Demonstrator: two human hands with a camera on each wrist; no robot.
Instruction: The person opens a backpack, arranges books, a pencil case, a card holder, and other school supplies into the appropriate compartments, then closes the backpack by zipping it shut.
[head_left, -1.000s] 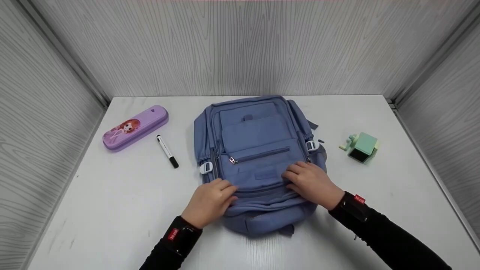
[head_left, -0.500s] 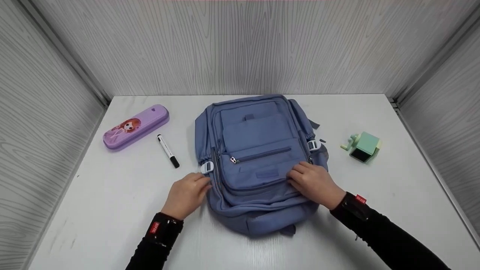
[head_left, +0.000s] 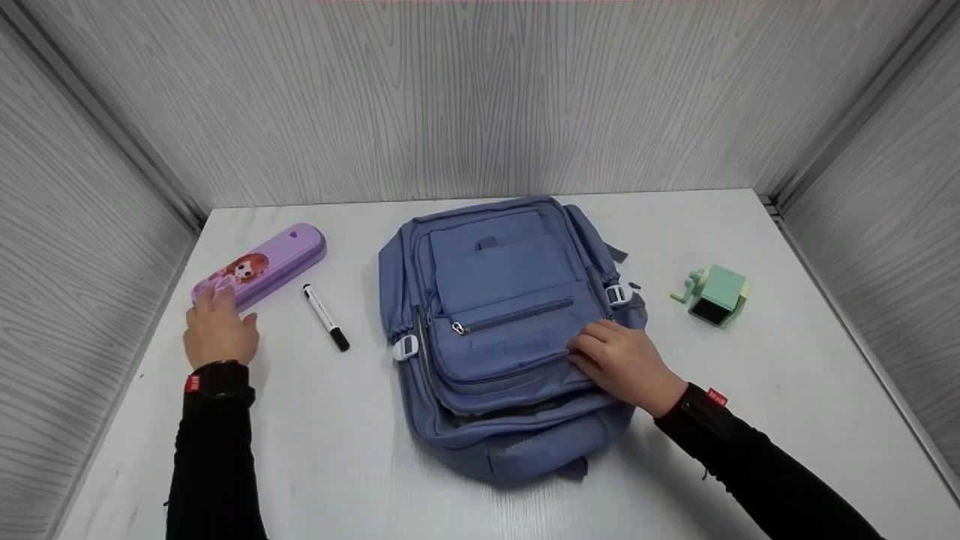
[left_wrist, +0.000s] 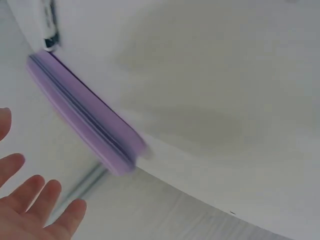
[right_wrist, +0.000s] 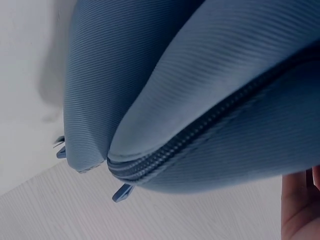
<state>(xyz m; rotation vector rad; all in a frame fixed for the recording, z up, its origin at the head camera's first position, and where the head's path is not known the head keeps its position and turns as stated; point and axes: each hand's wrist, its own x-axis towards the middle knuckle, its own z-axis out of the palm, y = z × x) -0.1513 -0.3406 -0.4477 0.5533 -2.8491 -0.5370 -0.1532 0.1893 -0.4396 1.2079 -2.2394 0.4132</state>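
Observation:
A blue backpack (head_left: 510,270) lies on the white table, a dark gap showing at its lower compartment. The right hand (head_left: 622,364) pinches the fabric at the lower right of its front pocket; in the right wrist view, fingers (right_wrist: 299,202) show at the bag's edge. Over the near end of a purple pencil case (head_left: 289,251) is the left hand (head_left: 219,334), fingers spread. In the left wrist view, the left hand (left_wrist: 37,212) is apart from the pencil case (left_wrist: 85,112), whose side faces the camera.
A black-and-white marker (head_left: 326,317) lies between the pencil case and the backpack. Right of the backpack stands a small green device with a crank (head_left: 718,294). Wood-grained panels enclose the table at the back and both sides.
The left hand has left the backpack and moved left to the pencil case, its fingers opening. The right hand keeps its hold, and the lower compartment now gapes. The head view has shifted slightly.

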